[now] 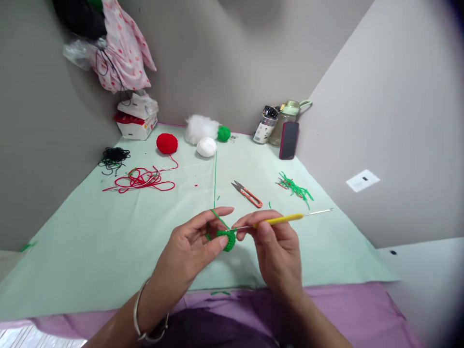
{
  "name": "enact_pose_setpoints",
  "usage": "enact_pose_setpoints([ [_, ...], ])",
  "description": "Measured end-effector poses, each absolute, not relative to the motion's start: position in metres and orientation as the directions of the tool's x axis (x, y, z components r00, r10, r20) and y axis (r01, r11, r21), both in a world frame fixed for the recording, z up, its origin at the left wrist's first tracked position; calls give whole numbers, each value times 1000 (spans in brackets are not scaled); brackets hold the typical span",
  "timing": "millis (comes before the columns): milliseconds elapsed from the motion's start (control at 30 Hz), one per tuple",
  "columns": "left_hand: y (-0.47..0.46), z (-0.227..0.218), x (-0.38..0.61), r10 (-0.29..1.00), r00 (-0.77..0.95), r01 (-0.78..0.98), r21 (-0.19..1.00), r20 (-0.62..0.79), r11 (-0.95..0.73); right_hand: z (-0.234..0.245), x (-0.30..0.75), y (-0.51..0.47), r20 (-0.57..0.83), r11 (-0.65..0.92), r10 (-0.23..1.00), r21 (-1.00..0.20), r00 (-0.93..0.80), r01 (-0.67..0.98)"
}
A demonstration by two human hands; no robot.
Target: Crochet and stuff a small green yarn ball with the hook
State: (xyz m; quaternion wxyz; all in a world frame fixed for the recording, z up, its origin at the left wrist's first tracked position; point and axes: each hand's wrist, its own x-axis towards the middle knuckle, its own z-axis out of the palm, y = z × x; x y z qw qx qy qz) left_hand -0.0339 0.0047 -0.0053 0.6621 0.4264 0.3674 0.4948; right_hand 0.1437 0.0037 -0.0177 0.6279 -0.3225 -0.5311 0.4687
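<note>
Between the thumb and fingers of my left hand (pixel 190 244) is a small rounded piece of green crochet (pixel 228 241). Green yarn (pixel 215 179) passes over my left index finger and runs back across the table to a green yarn ball (pixel 224 134). My right hand (pixel 277 246) grips a crochet hook (pixel 284 219) by its yellow handle. The hook's thin metal tip reaches the top edge of the crochet piece; whether it sits inside a stitch is too small to tell. Its other metal end points right.
Thread snips (pixel 248 194) lie just beyond my hands. Green yarn scraps (pixel 295 188) are at right, tangled red yarn (pixel 143 180) at left. Farther back are a red ball (pixel 167 143), white ball (pixel 206 147), stuffing (pixel 201 128), phone (pixel 289 140) and bottle (pixel 284 123).
</note>
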Motion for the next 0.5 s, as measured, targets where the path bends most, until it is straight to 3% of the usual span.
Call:
enact_pose_setpoints([
  [133, 6, -5, -32, 953, 286, -388, 897, -101, 211, -22, 141, 6, 327, 313, 945, -908, -3, -277],
  [500, 6, -5, -30, 952, 301, -418, 888, -61, 189, -22, 142, 8, 411, 405, 912, -894, 11, -192],
])
